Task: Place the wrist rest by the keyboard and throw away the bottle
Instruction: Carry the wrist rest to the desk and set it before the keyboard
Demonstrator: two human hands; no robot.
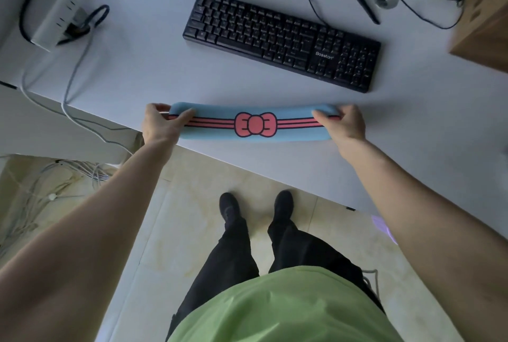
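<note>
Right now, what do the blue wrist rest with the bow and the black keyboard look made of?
Blue bow-print wrist rest: likely fabric-covered foam or gel; matte printed surface, rounded edges, slight bow between the left hand and right hand. Black rectangular keyboard: hard plastic, low sheen.

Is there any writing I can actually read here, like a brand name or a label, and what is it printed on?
"Bosston": white brand name on the black keyboard, above its arrow keys.
Key legends on the keyboard: there, but too small and dim to read.
Blue wrist rest: only a pink bow and stripes, no words.
White power strip: its markings are too blurred to read.
Cardboard box: dark marks, not legible.
</note>
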